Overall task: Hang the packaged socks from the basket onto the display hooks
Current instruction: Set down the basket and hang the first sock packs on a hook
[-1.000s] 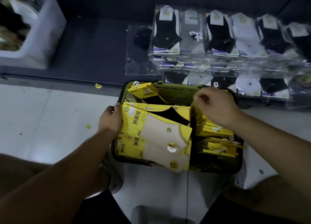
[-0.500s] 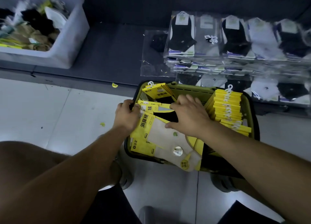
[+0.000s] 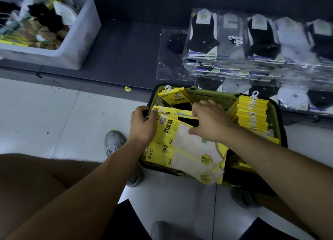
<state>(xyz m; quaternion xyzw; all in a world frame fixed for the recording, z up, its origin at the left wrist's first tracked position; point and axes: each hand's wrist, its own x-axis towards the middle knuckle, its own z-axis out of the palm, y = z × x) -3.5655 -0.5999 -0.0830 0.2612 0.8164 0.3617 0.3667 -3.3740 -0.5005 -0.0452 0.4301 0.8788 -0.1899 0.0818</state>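
**Stores:** Entry one, grips?

**Operator:** Two. I read the left grip as curled round the header ends of the fanned yellow sock packs, at the 9 o'clock rim of the basket. The right grip lies spread and flat on the same fan, thumb on the top beige pair. Whether it pinches anything beneath, I cannot tell.

**Stores:** Stock count?

**Operator:** One green basket, on the floor.
- Fan: two beige pairs face up, darker pairs behind, total not countable.
- One small upright bunch at the basket's 11 o'clock.
- One tight stack of packs at its 3 o'clock, too close-set to count.
- Clear-bagged socks on the dark shelf, 12 to 2 o'clock, five across the top layer.
- One white bin at 10 o'clock.
- Display hooks: none in view.

**Stores:** Risks?

**Operator:** I judge the fan may splay and slip on lifting, being held at one end only. The white plastic hangers could snag together, and a tug might tip the stack.
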